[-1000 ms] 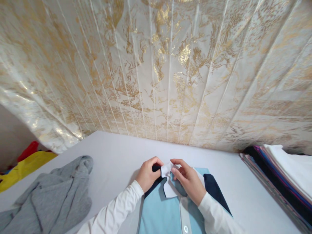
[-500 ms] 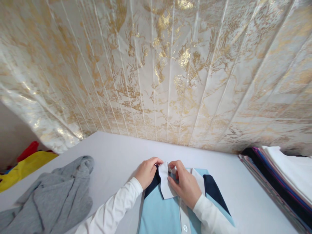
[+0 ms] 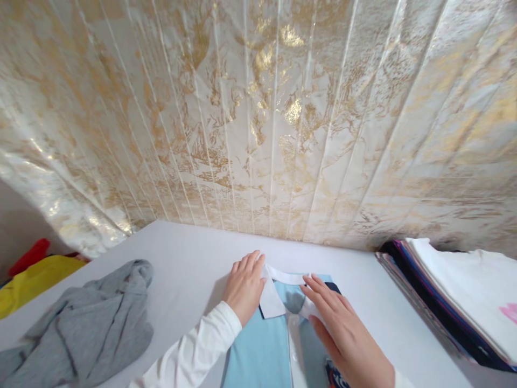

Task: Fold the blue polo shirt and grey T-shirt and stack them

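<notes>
A light blue polo shirt [image 3: 260, 353] with dark navy shoulder panels lies folded on the white table in front of me. Its white collar [image 3: 273, 303] is laid open in a V, with the light blue inner back showing between the points. My left hand [image 3: 244, 285] rests flat on the shirt's left shoulder, fingertips at the collar's left side. Over the right collar point is my right hand [image 3: 337, 323], fingers stretched out and partly covering it. Below that hand, part of a dark printed badge [image 3: 336, 374] shows on the chest. Neither hand grasps anything.
A crumpled grey garment [image 3: 92, 323] lies on the table [image 3: 181, 258] to the left. On the right stands a stack of folded clothes [image 3: 448, 312], topped by a white shirt [image 3: 464, 280]. Yellow cloth [image 3: 40, 280] is at the far left. A gold-patterned curtain [image 3: 242, 134] hangs behind.
The collar's left side, pinched between my fingers before, now lies flat. My left hand has flattened onto the shoulder; my right hand has let go and moved right, its fingers extended.
</notes>
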{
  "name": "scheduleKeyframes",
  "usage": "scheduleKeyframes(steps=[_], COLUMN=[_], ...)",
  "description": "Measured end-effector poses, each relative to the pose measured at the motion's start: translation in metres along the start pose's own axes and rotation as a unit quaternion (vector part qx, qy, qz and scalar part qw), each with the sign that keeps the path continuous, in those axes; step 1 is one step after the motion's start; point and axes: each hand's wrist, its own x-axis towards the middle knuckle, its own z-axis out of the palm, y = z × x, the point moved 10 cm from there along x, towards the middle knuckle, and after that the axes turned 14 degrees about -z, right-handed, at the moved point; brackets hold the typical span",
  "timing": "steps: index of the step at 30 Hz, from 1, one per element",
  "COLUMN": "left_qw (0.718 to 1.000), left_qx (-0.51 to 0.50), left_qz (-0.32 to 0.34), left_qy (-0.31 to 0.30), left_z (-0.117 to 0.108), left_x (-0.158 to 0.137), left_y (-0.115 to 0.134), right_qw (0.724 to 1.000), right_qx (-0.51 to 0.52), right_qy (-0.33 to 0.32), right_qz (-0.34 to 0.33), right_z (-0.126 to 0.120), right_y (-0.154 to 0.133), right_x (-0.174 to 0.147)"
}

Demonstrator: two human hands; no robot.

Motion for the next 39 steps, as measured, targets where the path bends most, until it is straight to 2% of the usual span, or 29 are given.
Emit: scheduleKeyframes(steps=[4, 7, 11, 14, 17, 22, 27, 31, 34, 39], left_qw=[0.994, 0.990, 0.991, 0.990, 0.989, 0.989, 0.990, 0.991, 0.995, 0.997], left_qx=[0.050, 0.064, 0.063, 0.045, 0.026, 0.039, 0.037, 0.028, 0.025, 0.073], left_qz=[0.100, 0.127, 0.114, 0.124, 0.145, 0.128, 0.124, 0.116, 0.085, -0.024], left_qy=[-0.014, -0.025, -0.043, -0.039, -0.035, -0.063, -0.057, -0.062, -0.047, -0.018], left_z=[0.020, 0.037, 0.041, 0.038, 0.039, 0.046, 0.043, 0.040, 0.033, 0.028], left_x=[-0.054, -0.076, -0.082, -0.088, -0.099, -0.108, -0.110, -0.108, -0.092, -0.055], left_y=[0.026, 0.030, 0.026, 0.026, 0.027, 0.024, 0.023, 0.018, 0.013, 0.003], right_qw=[0.996, 0.993, 0.994, 0.994, 0.994, 0.996, 0.997, 0.998, 0.995, 0.977], right_qx=[-0.078, -0.111, -0.105, -0.105, -0.110, -0.084, -0.069, -0.013, 0.024, 0.024], right_qy=[-0.029, -0.025, -0.033, -0.019, 0.003, -0.003, -0.023, -0.053, -0.062, -0.089], right_qz=[-0.012, -0.013, -0.007, 0.001, -0.005, -0.017, 0.015, 0.021, 0.073, 0.191], right_z=[0.006, 0.020, 0.035, 0.032, 0.028, 0.037, 0.048, 0.050, 0.045, 0.050], right_y=[-0.020, -0.031, -0.030, -0.031, -0.045, -0.067, -0.061, -0.052, -0.026, 0.025], right_x=[-0.035, -0.050, -0.059, -0.060, -0.053, -0.033, -0.033, -0.041, -0.047, -0.051])
